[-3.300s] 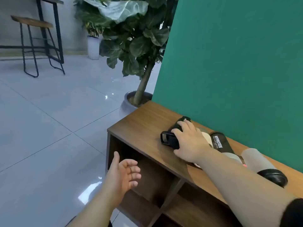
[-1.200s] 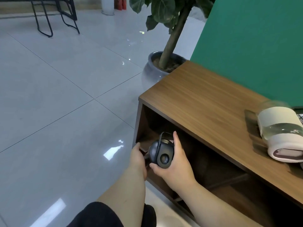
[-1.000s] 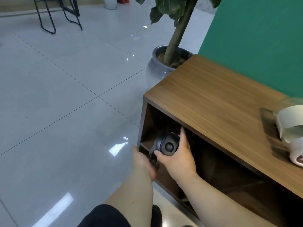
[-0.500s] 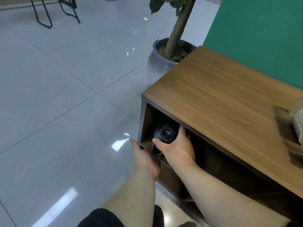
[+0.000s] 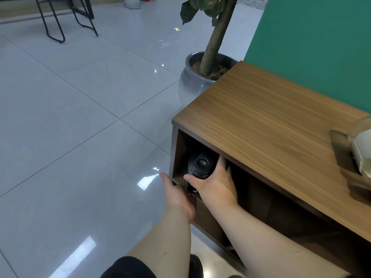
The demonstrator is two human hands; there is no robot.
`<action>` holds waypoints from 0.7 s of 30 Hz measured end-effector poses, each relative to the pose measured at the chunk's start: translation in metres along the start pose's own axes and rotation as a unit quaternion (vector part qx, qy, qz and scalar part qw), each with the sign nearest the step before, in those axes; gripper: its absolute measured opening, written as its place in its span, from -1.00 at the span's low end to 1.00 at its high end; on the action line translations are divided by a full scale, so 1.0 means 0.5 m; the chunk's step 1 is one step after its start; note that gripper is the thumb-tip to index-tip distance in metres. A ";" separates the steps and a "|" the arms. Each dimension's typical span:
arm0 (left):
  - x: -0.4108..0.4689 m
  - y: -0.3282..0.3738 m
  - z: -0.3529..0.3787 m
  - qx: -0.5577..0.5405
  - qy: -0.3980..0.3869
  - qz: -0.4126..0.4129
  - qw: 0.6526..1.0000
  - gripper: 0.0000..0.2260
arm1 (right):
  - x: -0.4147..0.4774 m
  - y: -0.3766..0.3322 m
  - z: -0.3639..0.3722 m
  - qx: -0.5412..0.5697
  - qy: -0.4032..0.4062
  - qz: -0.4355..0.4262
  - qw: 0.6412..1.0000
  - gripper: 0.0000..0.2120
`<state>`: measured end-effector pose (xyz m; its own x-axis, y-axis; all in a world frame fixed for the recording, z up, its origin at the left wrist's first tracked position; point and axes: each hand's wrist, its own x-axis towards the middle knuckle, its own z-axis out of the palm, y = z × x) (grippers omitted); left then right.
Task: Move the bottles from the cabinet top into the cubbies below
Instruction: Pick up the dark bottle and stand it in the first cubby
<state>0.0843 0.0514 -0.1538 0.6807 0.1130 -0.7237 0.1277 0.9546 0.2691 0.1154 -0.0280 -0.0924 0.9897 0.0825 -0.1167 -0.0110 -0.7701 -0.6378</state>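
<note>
"While you look down, where's the black bottle (image 5: 201,165)?"

"I see it lying on its side in the top left cubby (image 5: 181,149) of the cabinet (image 5: 261,125), round end facing out, my right hand (image 5: 215,185) wrapped around it."

"And the left hand (image 5: 176,194)?"

"At the cubby's lower front edge; I cannot tell its grip. Another bottle (image 5: 362,151) sits blurred on top, far right."

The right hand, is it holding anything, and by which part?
Yes: the right hand grips the black bottle around its body, end-on inside the cabinet's upper left cubby. The left hand rests at the cubby's edge, holding nothing visible.
</note>
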 end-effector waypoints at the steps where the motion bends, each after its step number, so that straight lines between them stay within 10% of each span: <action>1: 0.005 -0.001 -0.002 0.002 0.008 0.001 1.000 0.20 | -0.003 0.003 -0.004 -0.002 -0.006 0.008 1.000 0.12; 6: 0.013 -0.011 -0.014 0.120 0.074 -0.019 0.990 -0.07 | -0.061 0.061 -0.042 -0.014 -0.055 0.024 0.998 0.10; 13: -0.110 -0.040 0.008 0.241 0.011 -0.017 0.970 -0.44 | -0.198 0.084 -0.198 0.139 -0.169 -0.041 0.975 -0.60; 21: -0.274 -0.119 0.051 0.330 -0.110 0.028 0.937 -0.46 | -0.301 0.049 -0.404 0.153 0.086 -0.173 0.969 -0.78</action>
<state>0.0019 -0.0278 -0.0542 0.8222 0.0290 -0.5685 0.4567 0.5626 0.6891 -0.0052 -0.1872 0.0635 0.9505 0.1747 0.2568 0.3102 -0.4896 -0.8149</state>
